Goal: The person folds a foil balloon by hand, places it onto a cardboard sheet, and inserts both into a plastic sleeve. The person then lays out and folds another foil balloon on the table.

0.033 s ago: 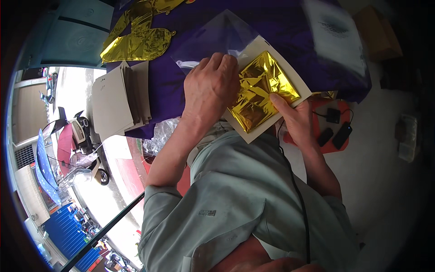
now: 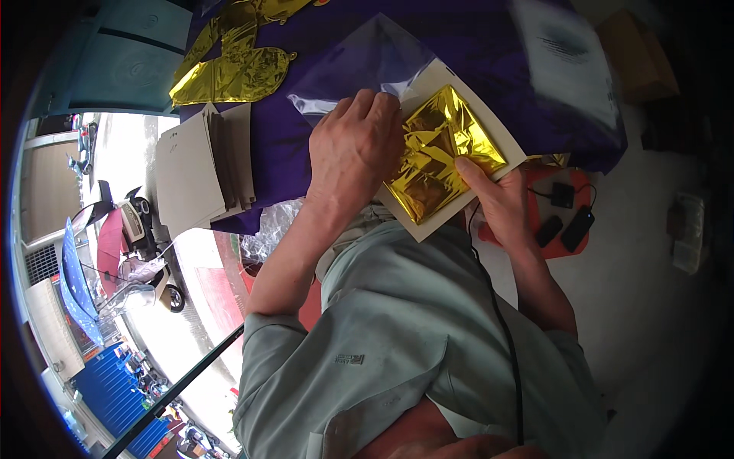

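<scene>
My left hand (image 2: 355, 141) is closed, its fingers bent over the near edge of a clear plastic bag (image 2: 371, 57). The bag spreads away from me above a purple cloth. In my right hand (image 2: 501, 199) is a beige card sheet (image 2: 434, 76), gripped at its right corner. A flat, folded packet of shiny gold foil (image 2: 447, 149) lies on the sheet, pressed there by my right thumb. The left fingertips are hidden behind the knuckles, beside the foil's left side. Whether the bag overlaps the sheet's far-left edge, I cannot tell.
The purple-covered table (image 2: 474, 38) carries a stack of card sheets (image 2: 191, 172), gold foil balloons (image 2: 241, 73) and a clear packet (image 2: 566, 65). A brown box (image 2: 638, 57) is at the far right. Small black devices (image 2: 577, 228) with cables rest on a red stool (image 2: 535, 187).
The clear bag's near-left edge has shifted slightly and catches more light. Both hands, the card sheet and the gold foil have stayed in place.
</scene>
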{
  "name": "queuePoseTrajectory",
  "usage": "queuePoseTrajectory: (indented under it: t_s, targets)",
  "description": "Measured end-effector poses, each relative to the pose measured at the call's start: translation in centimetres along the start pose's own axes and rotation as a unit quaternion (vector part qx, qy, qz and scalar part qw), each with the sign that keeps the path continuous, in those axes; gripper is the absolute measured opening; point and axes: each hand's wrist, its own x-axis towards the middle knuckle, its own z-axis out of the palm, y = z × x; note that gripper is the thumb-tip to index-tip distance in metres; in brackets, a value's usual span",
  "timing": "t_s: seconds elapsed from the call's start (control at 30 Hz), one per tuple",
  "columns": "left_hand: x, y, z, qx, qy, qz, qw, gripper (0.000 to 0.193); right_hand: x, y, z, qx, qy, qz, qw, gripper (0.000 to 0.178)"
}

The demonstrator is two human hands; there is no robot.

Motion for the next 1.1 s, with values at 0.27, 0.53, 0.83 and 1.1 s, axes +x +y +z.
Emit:
queuePoseTrajectory:
  t_s: [0.27,0.53,0.83,1.1]
  targets:
    - [-0.6,-0.1,-0.9,-0.007,0.018,0.001,1.0,0.012,0.6,-0.6,0.1,-0.009,-0.019,-0.014,1.0,0.02]
    - [-0.1,0.0,-0.6,-0.002,0.02,-0.022,1.0,0.012,0.9,-1.1,0.5,-0.06,-0.038,-0.039,0.997,0.02]
    - [0.3,0.1,-0.6,0.002,0.059,0.024,0.998,0.012,1.5,-2.3,1.1,-0.038,-0.04,-0.035,0.998,0.019]
    - [0.8,0.0,-0.8,0.008,0.07,-0.005,0.998,0.013,2.6,-3.2,1.1,-0.064,-0.045,-0.051,0.996,0.02]
